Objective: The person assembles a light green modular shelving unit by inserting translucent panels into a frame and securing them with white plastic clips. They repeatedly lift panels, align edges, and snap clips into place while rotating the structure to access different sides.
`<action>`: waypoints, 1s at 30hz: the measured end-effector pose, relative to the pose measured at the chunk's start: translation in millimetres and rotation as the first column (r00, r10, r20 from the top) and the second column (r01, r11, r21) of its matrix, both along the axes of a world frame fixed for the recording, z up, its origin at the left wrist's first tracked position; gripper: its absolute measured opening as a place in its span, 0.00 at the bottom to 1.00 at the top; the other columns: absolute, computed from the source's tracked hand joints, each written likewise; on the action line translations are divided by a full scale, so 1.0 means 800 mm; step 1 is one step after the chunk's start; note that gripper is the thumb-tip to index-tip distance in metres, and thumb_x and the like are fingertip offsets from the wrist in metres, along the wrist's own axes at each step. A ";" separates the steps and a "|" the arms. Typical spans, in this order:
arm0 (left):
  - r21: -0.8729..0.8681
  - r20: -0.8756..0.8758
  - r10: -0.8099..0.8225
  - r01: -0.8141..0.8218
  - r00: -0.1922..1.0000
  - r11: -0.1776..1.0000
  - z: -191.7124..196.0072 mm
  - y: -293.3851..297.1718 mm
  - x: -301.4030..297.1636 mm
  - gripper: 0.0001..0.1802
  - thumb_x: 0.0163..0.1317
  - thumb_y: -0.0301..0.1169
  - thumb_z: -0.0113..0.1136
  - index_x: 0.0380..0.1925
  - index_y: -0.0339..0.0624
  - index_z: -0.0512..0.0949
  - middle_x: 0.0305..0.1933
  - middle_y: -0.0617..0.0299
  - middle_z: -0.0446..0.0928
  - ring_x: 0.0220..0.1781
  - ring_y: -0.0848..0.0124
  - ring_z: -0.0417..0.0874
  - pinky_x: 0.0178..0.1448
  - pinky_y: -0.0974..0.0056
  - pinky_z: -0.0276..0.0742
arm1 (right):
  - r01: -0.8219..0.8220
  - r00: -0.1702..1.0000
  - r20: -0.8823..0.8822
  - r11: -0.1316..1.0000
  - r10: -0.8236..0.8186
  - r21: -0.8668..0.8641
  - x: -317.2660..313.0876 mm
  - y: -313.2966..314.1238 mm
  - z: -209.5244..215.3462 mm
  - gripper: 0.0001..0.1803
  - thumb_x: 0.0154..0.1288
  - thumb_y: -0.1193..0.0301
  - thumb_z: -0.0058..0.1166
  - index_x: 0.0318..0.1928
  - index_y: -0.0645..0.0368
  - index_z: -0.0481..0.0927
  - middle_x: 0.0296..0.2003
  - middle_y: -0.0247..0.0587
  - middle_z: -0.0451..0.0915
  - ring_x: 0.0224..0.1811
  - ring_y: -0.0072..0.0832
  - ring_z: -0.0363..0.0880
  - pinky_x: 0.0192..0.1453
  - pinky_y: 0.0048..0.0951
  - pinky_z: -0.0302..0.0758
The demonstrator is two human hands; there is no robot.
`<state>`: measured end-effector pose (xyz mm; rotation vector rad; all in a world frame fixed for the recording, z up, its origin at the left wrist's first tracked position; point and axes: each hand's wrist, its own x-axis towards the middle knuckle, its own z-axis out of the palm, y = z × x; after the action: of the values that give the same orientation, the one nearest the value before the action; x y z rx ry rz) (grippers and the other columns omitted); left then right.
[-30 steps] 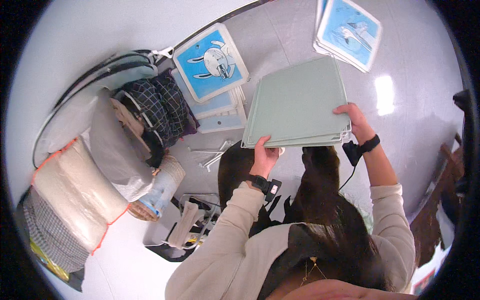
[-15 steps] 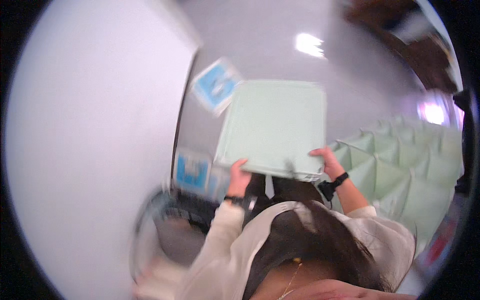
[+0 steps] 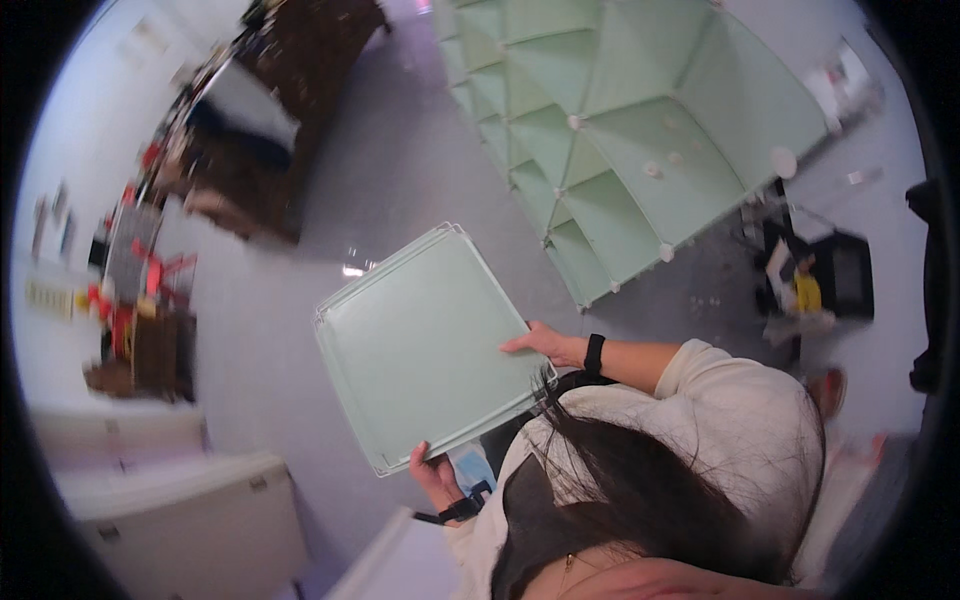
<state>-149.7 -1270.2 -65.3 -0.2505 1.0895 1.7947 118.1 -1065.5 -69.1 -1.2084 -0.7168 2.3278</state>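
A stack of square pale green panels [image 3: 430,350] with white wire rims is held out in front of my body. My left hand [image 3: 436,476] grips its near left edge, the thumb on the top face and the fingers hidden underneath. Closed on the near right edge is my right hand [image 3: 552,345], its thumb lying flat on the top panel. How many panels are in the stack I cannot tell. Beyond my right hand stands a pale green cube shelf [image 3: 610,205] of like panels, joined by round white connectors.
A dark wooden desk [image 3: 320,70] with items on it stands at the far left. White cabinets [image 3: 200,520] are at the lower left. Right of the shelf, a black box [image 3: 843,272] sits by the wall, with small white pieces [image 3: 705,302] on the floor.
My view and body have turned to the right, away from the white surface. The shelf now stands ahead to the right. Both hands still hold the panel stack, now tilted differently.
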 end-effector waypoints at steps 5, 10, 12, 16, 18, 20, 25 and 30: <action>0.036 0.027 -0.309 0.308 0.951 0.951 0.016 0.114 -0.064 0.03 0.50 0.20 0.58 0.25 0.39 0.77 0.35 0.57 0.79 0.43 0.65 0.80 0.55 0.60 0.74 | 0.260 0.935 0.202 0.951 -0.291 0.166 -0.006 -0.001 0.030 0.27 0.54 0.71 0.66 0.54 0.66 0.73 0.46 0.45 0.79 0.47 0.31 0.79 0.52 0.34 0.76; 0.040 -0.001 -0.614 0.614 0.789 0.789 0.017 0.231 -0.121 0.06 0.47 0.21 0.60 0.26 0.42 0.76 0.34 0.61 0.79 0.41 0.66 0.79 0.53 0.60 0.74 | 0.554 0.792 0.095 0.775 -0.603 0.303 -0.032 -0.025 0.060 0.25 0.54 0.71 0.64 0.52 0.68 0.74 0.44 0.44 0.80 0.43 0.31 0.80 0.49 0.33 0.77; 0.065 0.004 -0.708 0.706 0.706 0.705 0.013 0.278 -0.125 0.02 0.51 0.21 0.59 0.25 0.39 0.76 0.33 0.61 0.78 0.40 0.68 0.79 0.52 0.63 0.73 | 0.641 0.707 0.144 0.713 -0.693 0.284 -0.037 -0.027 0.065 0.22 0.55 0.71 0.64 0.49 0.69 0.76 0.41 0.44 0.81 0.40 0.30 0.81 0.46 0.31 0.78; 0.120 -0.036 -0.833 0.830 0.551 0.544 0.002 0.413 -0.091 0.10 0.49 0.21 0.59 0.34 0.39 0.76 0.37 0.61 0.78 0.44 0.67 0.79 0.55 0.61 0.73 | 0.744 0.593 0.074 0.581 -0.802 0.330 -0.027 0.017 0.055 0.24 0.56 0.70 0.63 0.51 0.68 0.75 0.44 0.44 0.80 0.43 0.31 0.80 0.48 0.33 0.78; 0.161 -0.078 -0.865 0.863 0.496 0.480 0.000 0.482 -0.065 0.16 0.49 0.21 0.58 0.41 0.39 0.75 0.42 0.60 0.77 0.47 0.66 0.78 0.57 0.60 0.72 | 0.787 0.538 -0.066 0.472 -0.841 0.398 -0.018 0.054 0.043 0.23 0.56 0.69 0.63 0.50 0.68 0.75 0.41 0.44 0.81 0.40 0.30 0.82 0.45 0.32 0.79; 0.118 -0.109 -0.883 0.888 0.457 0.445 0.010 0.530 -0.040 0.22 0.49 0.20 0.58 0.47 0.38 0.73 0.46 0.60 0.76 0.49 0.66 0.77 0.58 0.60 0.71 | 0.833 0.461 -0.007 0.430 -0.887 0.349 -0.012 0.076 0.034 0.23 0.56 0.69 0.63 0.50 0.67 0.75 0.42 0.44 0.80 0.41 0.31 0.81 0.46 0.32 0.79; 0.130 -0.349 -0.886 0.952 0.304 0.276 0.075 0.601 -0.007 0.26 0.47 0.19 0.58 0.51 0.39 0.71 0.47 0.62 0.75 0.50 0.66 0.77 0.56 0.60 0.72 | 0.920 0.365 -0.133 0.336 -0.921 0.201 -0.010 0.126 0.022 0.22 0.59 0.69 0.61 0.51 0.66 0.74 0.43 0.42 0.80 0.43 0.32 0.81 0.49 0.35 0.78; 0.117 -0.523 -0.838 0.987 0.154 0.108 0.122 0.683 0.030 0.28 0.44 0.20 0.60 0.51 0.38 0.71 0.47 0.61 0.75 0.50 0.64 0.76 0.55 0.59 0.72 | 0.978 0.176 -0.192 0.149 -0.966 0.149 -0.022 0.181 0.008 0.20 0.60 0.70 0.58 0.52 0.65 0.74 0.43 0.40 0.80 0.44 0.32 0.80 0.50 0.36 0.78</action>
<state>-125.5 -723.4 32.0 0.9545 0.6640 0.7489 100.4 -920.8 -63.0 -0.9782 -0.0248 1.0463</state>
